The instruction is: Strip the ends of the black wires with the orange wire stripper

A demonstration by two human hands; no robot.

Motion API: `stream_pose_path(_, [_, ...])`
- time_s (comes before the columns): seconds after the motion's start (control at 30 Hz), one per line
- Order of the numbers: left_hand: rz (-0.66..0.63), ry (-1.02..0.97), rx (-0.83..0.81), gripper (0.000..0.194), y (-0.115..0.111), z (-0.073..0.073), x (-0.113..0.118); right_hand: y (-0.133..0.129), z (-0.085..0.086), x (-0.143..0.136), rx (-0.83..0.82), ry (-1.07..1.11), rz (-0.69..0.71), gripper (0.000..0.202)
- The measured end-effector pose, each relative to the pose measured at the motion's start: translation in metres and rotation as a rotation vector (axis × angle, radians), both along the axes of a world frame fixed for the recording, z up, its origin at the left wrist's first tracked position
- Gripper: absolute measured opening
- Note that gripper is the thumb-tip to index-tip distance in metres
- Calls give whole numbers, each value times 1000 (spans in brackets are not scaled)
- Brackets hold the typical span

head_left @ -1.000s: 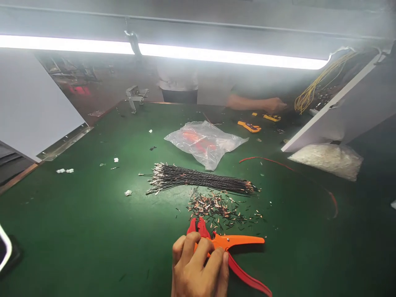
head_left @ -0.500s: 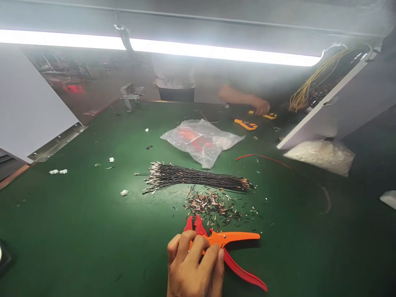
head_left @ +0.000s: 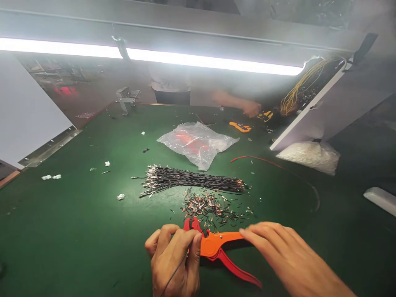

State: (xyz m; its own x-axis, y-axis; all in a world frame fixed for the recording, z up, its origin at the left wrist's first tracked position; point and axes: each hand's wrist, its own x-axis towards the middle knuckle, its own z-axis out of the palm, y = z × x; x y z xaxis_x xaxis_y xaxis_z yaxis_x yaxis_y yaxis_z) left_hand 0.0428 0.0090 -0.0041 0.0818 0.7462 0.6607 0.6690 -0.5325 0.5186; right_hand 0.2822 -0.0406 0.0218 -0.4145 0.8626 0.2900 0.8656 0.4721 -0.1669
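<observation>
My left hand is closed, pinching a thin dark wire that trails down across its back. Just beyond its fingertips lie red-and-orange wire strippers, jaws toward the left and handles apart to the right. My right hand has its fingers stretched out over the end of the orange handle; whether it presses on it I cannot tell. Behind the strippers is a scatter of wire offcuts, black and copper-coloured. Farther back rests a bundle of black wires with metal terminals at the left and copper ends at the right.
A clear plastic bag with something orange-red inside lies mid-table. Across the table, another person's hand is near yellow tools. A bag of pale material sits by the white panel. A lamp tube hangs overhead.
My right hand has come into view at the orange handle. My left hand has moved left off the strippers, and a dark wire now shows in it. The view has shifted slightly.
</observation>
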Motion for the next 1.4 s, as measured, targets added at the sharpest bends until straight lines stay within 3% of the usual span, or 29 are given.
stream_pose_path(0.1, [43, 5, 26, 17, 1, 2, 0, 14, -18, -15, 99, -152, 57, 96])
stream_pose_path(0.23, [43, -7, 61, 16, 1, 5, -2, 14, -37, -27, 44, -198, 24, 91])
stream_pose_path(0.3, [24, -10, 89, 17, 2, 6, -6, 16, -33, -30, -61, -226, 31, 82])
stream_pose_path(0.4, [-21, -19, 168, 16, 5, 9, -14, 28, -9, -30, -387, -143, -34, 60])
stream_pose_path(0.53, [14, -59, 231, 13, 8, 12, -24, 45, 26, -19, -888, 300, -139, 31])
stream_pose_path(0.6, [26, -48, 247, 14, 8, 14, -26, 47, 27, -13, -1122, 706, -123, 27])
stream_pose_path(0.67, [12, -41, 252, 16, 7, 15, -25, 43, 16, -10, -1266, 1149, -61, 43])
stream_pose_path(0.77, [19, -45, 252, 17, 4, 16, -19, 31, -12, -19, -1362, 1563, 141, 65])
stream_pose_path(0.93, [79, -37, 272, 14, 0, 15, -9, 21, -44, -43, -1523, 1690, 233, 66])
stream_pose_path(1.17, [123, -17, 299, 17, -3, 16, -2, 19, -57, -59, -1520, 1707, 288, 70])
stream_pose_path(1.4, [127, 1, 264, 16, -6, 6, 7, 15, -61, -63, -1506, 1721, 302, 72])
